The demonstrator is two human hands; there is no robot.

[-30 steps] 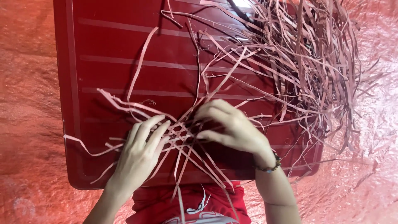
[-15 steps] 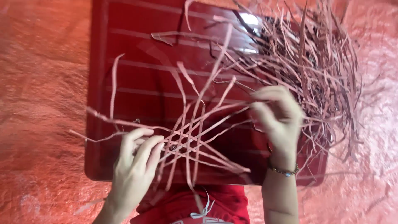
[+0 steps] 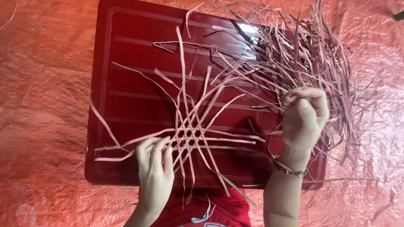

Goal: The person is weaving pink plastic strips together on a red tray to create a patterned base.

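Head view: right hand (image 3: 304, 120) has lifted off the weave (image 3: 191, 141) since a second ago and now sits at the loose pile (image 3: 303, 59), fingers curled together, pinching what looks like one strip; so a fresh strip is coming in; left hand (image 3: 155, 166) stays flat on the weave, fingers together, pinning it on the tray (image 3: 126, 63); count: one tray, one weave, one pile, strips too many to count.

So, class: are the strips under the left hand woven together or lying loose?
Woven: the strips cross over and under beneath the left hand.
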